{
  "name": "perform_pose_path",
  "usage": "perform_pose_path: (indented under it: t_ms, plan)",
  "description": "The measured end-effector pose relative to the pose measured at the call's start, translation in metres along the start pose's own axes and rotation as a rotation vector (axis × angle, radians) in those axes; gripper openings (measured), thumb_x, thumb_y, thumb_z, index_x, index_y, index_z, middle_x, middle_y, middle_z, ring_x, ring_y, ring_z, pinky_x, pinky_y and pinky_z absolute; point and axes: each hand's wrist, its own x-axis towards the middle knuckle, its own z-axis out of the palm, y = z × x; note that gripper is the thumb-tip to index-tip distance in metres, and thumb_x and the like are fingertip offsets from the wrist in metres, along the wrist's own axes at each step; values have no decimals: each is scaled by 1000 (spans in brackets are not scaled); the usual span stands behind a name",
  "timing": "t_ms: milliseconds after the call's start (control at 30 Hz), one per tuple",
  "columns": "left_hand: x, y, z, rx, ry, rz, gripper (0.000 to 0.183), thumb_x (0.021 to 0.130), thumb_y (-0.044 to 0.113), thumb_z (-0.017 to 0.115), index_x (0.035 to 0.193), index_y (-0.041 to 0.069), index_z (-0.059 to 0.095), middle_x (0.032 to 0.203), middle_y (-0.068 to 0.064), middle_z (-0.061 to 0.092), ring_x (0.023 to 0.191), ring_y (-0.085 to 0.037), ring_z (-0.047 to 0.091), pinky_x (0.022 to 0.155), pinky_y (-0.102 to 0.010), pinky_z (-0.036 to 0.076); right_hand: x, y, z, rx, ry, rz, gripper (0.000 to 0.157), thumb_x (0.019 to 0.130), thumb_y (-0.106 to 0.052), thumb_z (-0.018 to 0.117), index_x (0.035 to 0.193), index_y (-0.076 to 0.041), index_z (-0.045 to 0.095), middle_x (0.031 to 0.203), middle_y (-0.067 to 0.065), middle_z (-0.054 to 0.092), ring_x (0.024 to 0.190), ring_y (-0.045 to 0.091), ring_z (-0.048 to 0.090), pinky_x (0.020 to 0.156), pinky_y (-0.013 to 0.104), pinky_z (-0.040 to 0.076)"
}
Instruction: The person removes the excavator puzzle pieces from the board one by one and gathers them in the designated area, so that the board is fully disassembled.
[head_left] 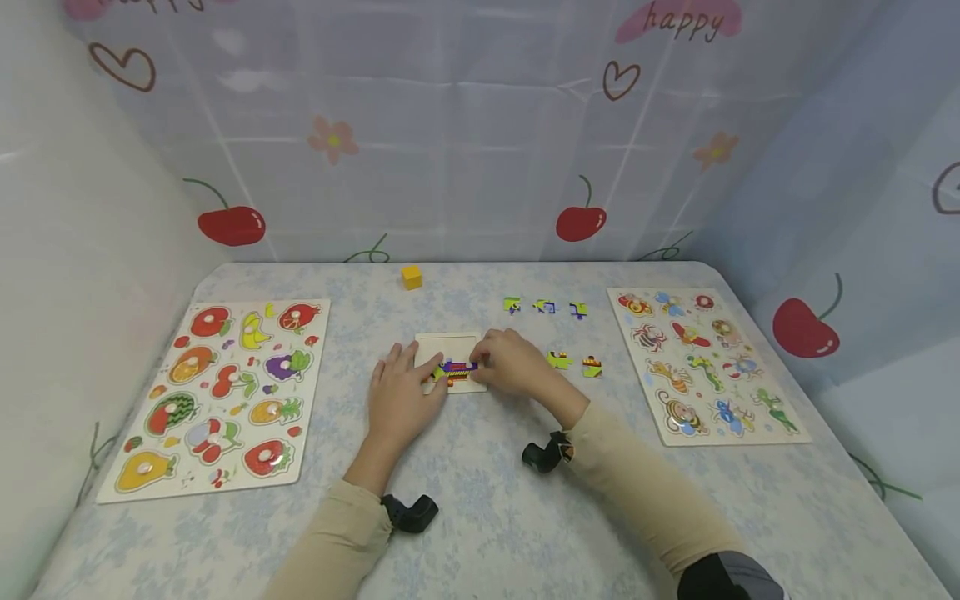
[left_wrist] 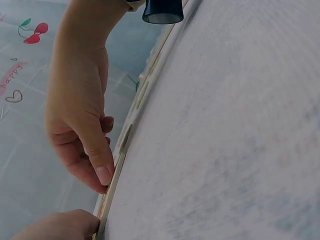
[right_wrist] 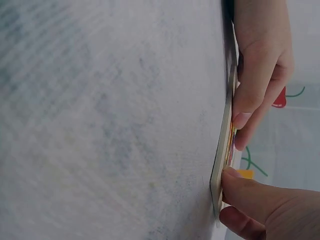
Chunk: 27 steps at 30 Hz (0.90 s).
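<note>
A small, pale wooden puzzle board (head_left: 447,341) lies mid-table, holding several joined pieces of a purple, red and yellow picture (head_left: 457,369). My left hand (head_left: 401,398) rests over the board's left side, fingers extended and thumb touching the picture's left end. From the right, my right hand (head_left: 513,362) reaches over the board with curled fingers, pinching a puzzle piece at the picture's right end; the fingertips mostly hide that piece. In the left wrist view, the right hand's thumb and fingers (left_wrist: 103,175) come together low at the board. The right wrist view shows the board (right_wrist: 220,155) edge-on between both hands.
Several loose puzzle pieces (head_left: 546,307) lie right of the board, with more pieces (head_left: 558,360) nearer the right hand. A yellow cube (head_left: 412,277) sits at the back. A fruit peg board (head_left: 251,350) lies left and an insect peg board (head_left: 682,367) right.
</note>
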Motion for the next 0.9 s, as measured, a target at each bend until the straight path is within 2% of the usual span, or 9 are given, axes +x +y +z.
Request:
perform_pose_path:
  t_ms: [267,533,733,900]
  plan:
    - [1,2,1,-21,12,13,41,95,50,58,132,34,65,156,-9,43,149,-34,30,120,-62,19,1,2,3,58,13,-2,20,88,-28,76,105,-16,73,102,-2,66,97,16,56,90,35,50]
    - [0,3,0,-43,9,1,39,95,48,59,129,34,66,156,-8,43,150,-34,29,121,-62,17,1,8,5,294,3,-7,18,87,-19,77,95,-18,61,88,-3,64,79,14,56,72,29,47]
    - [0,2,-1,-64,-8,-15,39,94,49,59,130,34,66,157,-7,41,151,-33,27,122,-61,15,-3,16,-1,400,30,6,16,90,-20,74,98,-18,61,91,-1,63,73,15,54,68,28,46]
    - [-1,3,-2,-65,-16,-20,40,95,49,58,131,34,65,158,-7,40,151,-33,26,122,-61,14,-10,33,-12,444,74,45,16,90,-19,74,101,-16,62,95,3,64,77,17,54,67,29,46]
